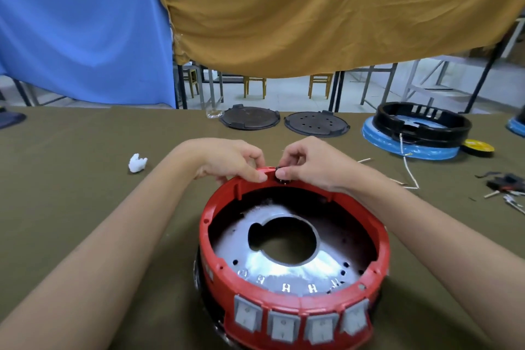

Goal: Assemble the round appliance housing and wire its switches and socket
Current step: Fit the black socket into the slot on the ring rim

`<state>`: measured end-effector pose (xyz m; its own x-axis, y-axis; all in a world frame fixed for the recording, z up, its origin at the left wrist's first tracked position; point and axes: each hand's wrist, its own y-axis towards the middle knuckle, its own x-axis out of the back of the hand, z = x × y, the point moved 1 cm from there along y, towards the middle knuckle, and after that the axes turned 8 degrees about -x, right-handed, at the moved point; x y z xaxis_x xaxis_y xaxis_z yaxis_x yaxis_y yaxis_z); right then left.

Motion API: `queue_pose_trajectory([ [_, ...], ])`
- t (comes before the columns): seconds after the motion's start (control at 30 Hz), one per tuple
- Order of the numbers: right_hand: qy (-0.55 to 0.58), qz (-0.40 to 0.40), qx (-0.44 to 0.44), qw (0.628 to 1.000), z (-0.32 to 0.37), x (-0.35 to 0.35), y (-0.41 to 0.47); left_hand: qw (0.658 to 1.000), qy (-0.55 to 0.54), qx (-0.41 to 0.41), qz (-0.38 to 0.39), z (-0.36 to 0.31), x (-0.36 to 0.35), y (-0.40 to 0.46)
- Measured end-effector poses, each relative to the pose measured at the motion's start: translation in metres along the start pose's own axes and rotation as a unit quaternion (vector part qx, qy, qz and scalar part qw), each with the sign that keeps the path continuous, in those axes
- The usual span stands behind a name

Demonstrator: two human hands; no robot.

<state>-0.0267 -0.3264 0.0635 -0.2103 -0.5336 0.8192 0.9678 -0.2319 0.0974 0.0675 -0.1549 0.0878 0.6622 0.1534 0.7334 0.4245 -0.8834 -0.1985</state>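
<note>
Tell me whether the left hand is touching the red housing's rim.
Touching. The head view shows the left hand with its fingers curled over the far rim of the red housing, thumb tip pressed on the red edge beside the small black part.

Nothing fancy going on with the person here, just two bare forearms coming in from the bottom corners. No sleeves showing anywhere, no gloves, no watch, no rings or bands. The left hand (235,162) and right hand (309,162) are both bare, nails short and plain.
</note>
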Motion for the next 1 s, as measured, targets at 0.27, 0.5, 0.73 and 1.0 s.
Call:
queue_pose_trajectory([
  [0.27, 0.016, 0.059, -0.011, 0.998, 0.014, 0.01, 0.0, 0.982, -0.032, -0.039, -0.184, 0.022, -0.036, -0.023],
  [0.5, -0.032, 0.095, -0.096, 0.99, 0.025, 0.015, 0.018, 0.975, -0.005, -0.064, -0.214, 0.026, -0.039, -0.018],
  [0.73, -0.056, 0.048, -0.039, 0.997, 0.024, 0.009, 0.003, 0.974, -0.02, -0.043, -0.22, 0.016, -0.04, -0.031],
  [1.0, 0.142, -0.03, -0.056, 0.988, 0.006, 0.026, -0.023, 0.961, -0.072, -0.024, -0.267, 0.026, -0.042, -0.041],
])
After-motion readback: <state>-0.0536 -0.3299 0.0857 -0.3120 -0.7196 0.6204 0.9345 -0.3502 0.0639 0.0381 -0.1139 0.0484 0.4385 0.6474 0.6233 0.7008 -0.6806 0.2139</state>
